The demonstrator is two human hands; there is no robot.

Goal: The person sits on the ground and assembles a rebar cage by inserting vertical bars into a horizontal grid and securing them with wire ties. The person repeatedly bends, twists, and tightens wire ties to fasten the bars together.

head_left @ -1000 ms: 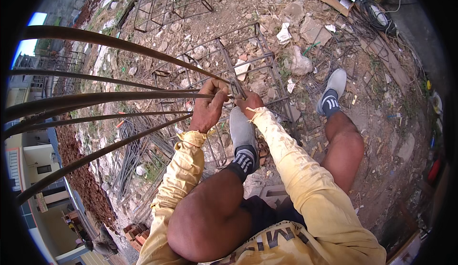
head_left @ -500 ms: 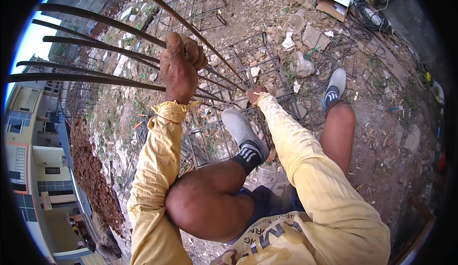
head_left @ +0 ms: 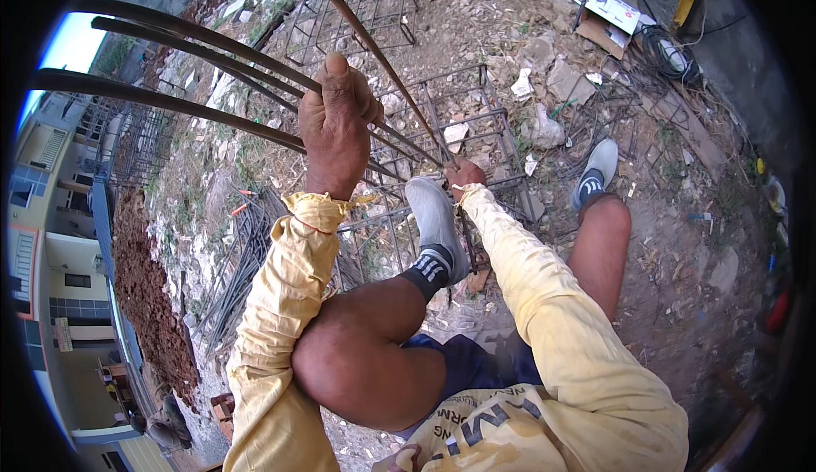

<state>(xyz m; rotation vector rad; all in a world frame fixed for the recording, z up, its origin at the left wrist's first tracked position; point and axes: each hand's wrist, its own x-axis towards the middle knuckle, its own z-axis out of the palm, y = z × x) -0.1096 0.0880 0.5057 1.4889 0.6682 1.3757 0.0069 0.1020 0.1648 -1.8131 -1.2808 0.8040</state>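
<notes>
My left hand (head_left: 338,132) is closed around a long steel reinforcing bar (head_left: 170,21), its thumb pointing up. Several more bars slant past that hand on its left, their far ends rising at the upper left. Another single bar (head_left: 371,44) runs from the top edge down toward my right hand (head_left: 463,174). That hand is closed low down, where the bars meet a wire-tied steel cage (head_left: 489,102) on the ground. What its fingers hold is too small to make out. My left shoe (head_left: 432,217) stands beside the cage.
A second steel cage (head_left: 353,13) lies farther off on the rubble. At the upper right are an open carton (head_left: 614,11) and a coil of black cable (head_left: 667,54). Thin rods (head_left: 242,259) lie in a pile left of my foot. Houses (head_left: 76,293) stand beyond a reddish soil heap (head_left: 144,302).
The slanting bars have come closer together beside my left hand. My view has shifted slightly, and more of the rod pile shows. Both hands remain closed in about the same places.
</notes>
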